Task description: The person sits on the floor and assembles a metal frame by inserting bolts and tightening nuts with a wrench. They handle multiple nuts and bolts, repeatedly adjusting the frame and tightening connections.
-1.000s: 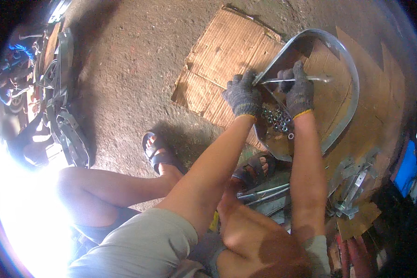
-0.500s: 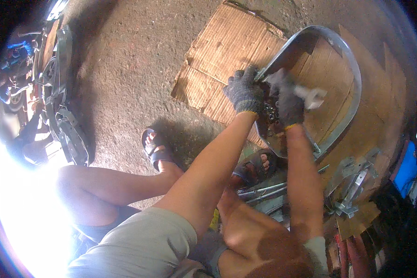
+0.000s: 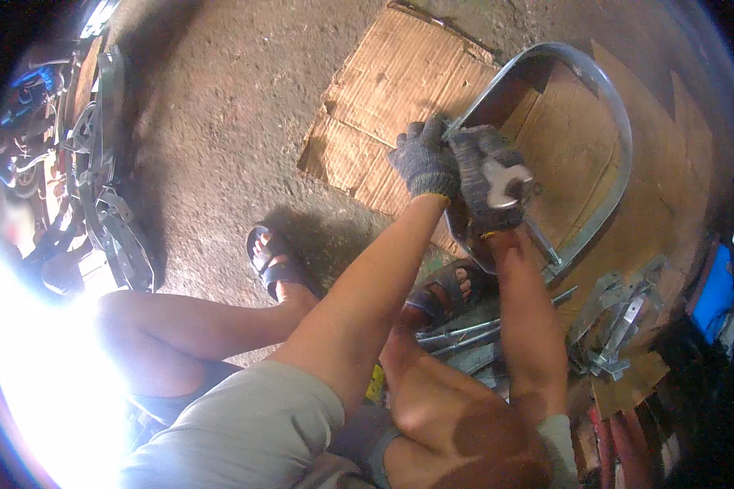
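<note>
Since a second ago, right gloved hand (image 3: 488, 189) swings its small silver wrench (image 3: 501, 181) upright, fingers clamped; left gloved hand (image 3: 423, 160) grips curved grey metal frame (image 3: 610, 122) on cardboard. Looks mid-tightening; next needs reseating.

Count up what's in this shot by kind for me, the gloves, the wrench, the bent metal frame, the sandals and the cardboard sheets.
Grey knit gloves: 2, on the left hand and the right hand
Wrench: 1, gripped in the right hand
Curved metal frame: 1
Sandals: 2, left sandal and right sandal
Cardboard sheets: 2, pale sheet and browner sheet
Total: 8
</note>
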`<state>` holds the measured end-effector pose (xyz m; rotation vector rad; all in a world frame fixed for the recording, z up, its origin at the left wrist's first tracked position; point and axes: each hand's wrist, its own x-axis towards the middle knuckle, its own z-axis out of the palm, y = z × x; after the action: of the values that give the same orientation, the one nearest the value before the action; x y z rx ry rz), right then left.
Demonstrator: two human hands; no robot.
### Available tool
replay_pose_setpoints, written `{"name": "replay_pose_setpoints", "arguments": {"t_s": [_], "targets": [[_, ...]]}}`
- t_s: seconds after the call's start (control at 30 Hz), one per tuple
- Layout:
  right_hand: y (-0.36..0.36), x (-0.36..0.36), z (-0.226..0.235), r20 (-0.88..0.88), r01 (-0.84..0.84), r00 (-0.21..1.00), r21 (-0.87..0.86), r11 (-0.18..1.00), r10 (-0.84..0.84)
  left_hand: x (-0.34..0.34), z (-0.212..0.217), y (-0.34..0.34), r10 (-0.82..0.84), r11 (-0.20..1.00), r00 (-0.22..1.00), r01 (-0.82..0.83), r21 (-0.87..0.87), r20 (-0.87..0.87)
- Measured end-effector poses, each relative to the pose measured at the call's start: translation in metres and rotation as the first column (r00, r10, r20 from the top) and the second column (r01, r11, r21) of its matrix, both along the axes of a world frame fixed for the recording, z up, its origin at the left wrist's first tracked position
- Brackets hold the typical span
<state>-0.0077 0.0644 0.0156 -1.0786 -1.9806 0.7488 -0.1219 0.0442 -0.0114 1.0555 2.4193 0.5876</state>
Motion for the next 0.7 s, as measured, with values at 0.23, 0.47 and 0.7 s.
{"name": "replay_pose_setpoints", "arguments": {"t_s": [0.23,0.47,0.7], "targets": [[0.004,-0.029,0.025,-0.037,-0.013,0.999,-0.313,0.95,0.001,-0.009,-0.008,-0.006,0.003,1.0,0.999,-0.004,-0.025,-0.039],[0.073,0.014,0.002,-0.369,-0.178,0.757,-0.91,0.373,-0.539,0.001,-0.003,-0.003,0.01,1.0,1.0,-0.01,0.004,-0.009],[0.017,-0.002,0.024,-0.26,0.07,0.868,-0.78,0.621,-0.423,-0.008,-0.002,-0.005,0.001,1.0,0.998,-0.001,-0.005,-0.066]]}}
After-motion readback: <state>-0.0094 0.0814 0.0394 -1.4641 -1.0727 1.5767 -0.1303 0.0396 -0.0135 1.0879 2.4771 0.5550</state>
